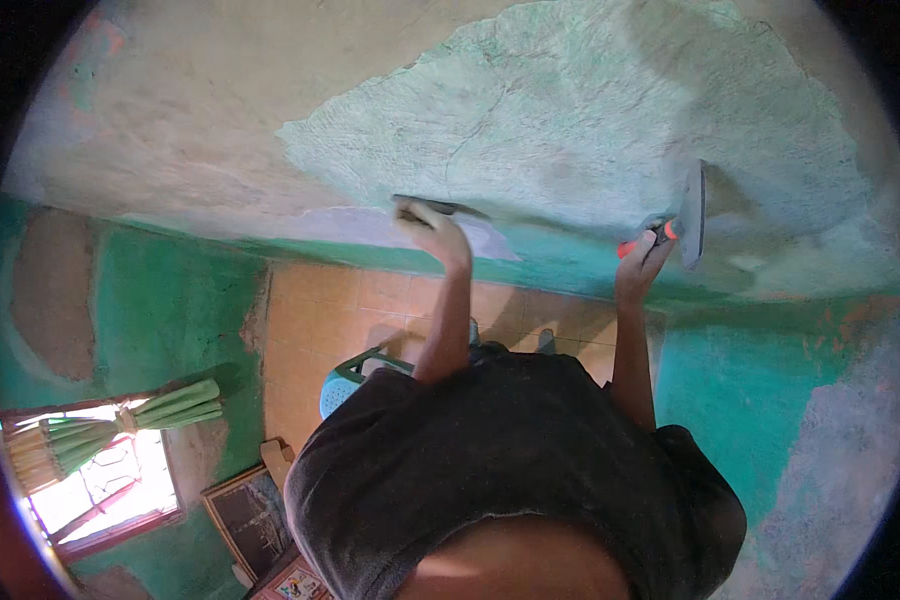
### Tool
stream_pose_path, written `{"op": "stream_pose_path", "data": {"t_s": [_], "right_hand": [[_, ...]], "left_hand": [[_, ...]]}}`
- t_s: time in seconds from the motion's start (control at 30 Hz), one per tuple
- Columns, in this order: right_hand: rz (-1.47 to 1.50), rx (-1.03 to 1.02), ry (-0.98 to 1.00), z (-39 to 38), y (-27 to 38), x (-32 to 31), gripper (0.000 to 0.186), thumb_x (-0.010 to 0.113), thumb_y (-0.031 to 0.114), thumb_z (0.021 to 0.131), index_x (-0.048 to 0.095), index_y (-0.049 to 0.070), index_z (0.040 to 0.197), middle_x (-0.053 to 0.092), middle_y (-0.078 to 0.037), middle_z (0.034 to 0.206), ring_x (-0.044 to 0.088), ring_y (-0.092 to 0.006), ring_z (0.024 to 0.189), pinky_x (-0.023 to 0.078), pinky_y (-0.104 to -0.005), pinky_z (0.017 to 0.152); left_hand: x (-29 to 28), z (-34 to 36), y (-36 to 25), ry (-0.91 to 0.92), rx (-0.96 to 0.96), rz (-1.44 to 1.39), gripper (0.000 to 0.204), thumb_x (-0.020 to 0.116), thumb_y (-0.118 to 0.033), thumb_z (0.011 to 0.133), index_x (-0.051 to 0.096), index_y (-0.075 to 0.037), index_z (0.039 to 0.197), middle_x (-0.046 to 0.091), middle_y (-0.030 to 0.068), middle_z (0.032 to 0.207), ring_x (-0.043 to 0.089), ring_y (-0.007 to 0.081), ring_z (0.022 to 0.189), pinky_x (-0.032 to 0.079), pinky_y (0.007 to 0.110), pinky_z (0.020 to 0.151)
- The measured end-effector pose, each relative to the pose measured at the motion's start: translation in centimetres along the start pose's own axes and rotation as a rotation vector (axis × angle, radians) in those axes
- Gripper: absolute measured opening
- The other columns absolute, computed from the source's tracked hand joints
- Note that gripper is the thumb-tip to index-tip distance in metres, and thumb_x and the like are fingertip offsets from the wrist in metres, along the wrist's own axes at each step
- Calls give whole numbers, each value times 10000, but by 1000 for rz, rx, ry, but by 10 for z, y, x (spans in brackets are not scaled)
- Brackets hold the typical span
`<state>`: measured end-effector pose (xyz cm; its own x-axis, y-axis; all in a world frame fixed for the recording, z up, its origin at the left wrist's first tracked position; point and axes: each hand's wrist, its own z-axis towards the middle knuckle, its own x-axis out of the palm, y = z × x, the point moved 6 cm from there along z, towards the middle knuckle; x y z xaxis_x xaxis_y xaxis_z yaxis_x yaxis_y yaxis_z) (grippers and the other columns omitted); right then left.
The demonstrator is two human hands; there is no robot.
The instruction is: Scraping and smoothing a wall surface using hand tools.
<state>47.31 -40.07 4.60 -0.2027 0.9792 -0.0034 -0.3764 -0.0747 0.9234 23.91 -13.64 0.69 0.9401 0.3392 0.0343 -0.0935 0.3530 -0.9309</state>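
Note:
My left hand (427, 230) is closed on a dark, thin, flat tool (443, 207), perhaps a putty knife or trowel, held at the lower part of the wall patch (550, 120), which is pale mint, rough and cracked. To the right, my right hand (645, 258) grips the red-and-black handle of a trowel (696, 215), whose long rectangular blade stands upright at the wall surface; whether it touches cannot be told. A pale lilac patch (350, 227) lies beside my left hand, above a green painted band.
A teal plastic stool (338, 392) stands on the orange tiled floor (310, 300) behind my left arm. At lower left are a window (105, 485) with a green curtain (175, 405) and a framed picture (240, 515) leaning near the green wall. Another patched green wall (730, 400) is at right.

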Motion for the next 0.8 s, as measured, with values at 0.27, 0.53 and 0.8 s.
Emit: {"op": "stream_pose_path", "data": {"t_s": [0.27,0.53,0.8], "right_hand": [[48,77,86,2,-7,-4,148,469,120,996,449,15,1097,473,-28,931,456,-132,817,418,-271,744],[94,-20,167,12,-12,-14,92,521,107,976,501,19,992,468,-14,814,430,-101,661,385,-260,595],[30,57,305,12,-19,-14,102,497,96,978,466,6,1014,473,-19,841,461,-107,734,418,-259,673]], "left_hand": [[47,-121,-10,603,153,-219,113,428,-83,1010,467,23,1007,562,86,817,538,177,769,441,339,837],[30,-45,-37,102,-59,-183,166,409,-119,1025,412,10,1129,482,56,818,500,122,634,451,265,639],[70,-151,-71,503,23,-372,84,431,-61,1005,469,13,993,517,66,768,486,125,668,434,280,651]]}}
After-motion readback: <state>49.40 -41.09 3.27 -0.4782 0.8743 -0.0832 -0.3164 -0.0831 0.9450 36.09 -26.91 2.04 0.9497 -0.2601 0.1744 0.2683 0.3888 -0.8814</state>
